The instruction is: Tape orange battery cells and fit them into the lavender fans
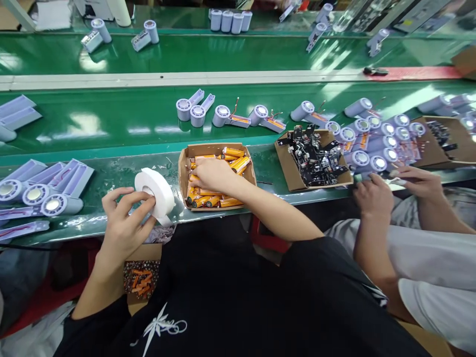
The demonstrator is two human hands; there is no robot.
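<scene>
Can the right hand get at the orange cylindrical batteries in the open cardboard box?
Probably yes: the right hand already rests inside the open cardboard box, on the orange cylindrical batteries, with nothing covering them.

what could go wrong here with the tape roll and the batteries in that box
The left hand holds the white tape roll at the bench edge, so it may drop off. The right hand digs among loose orange batteries in the cardboard box, which might knock some out.
</scene>
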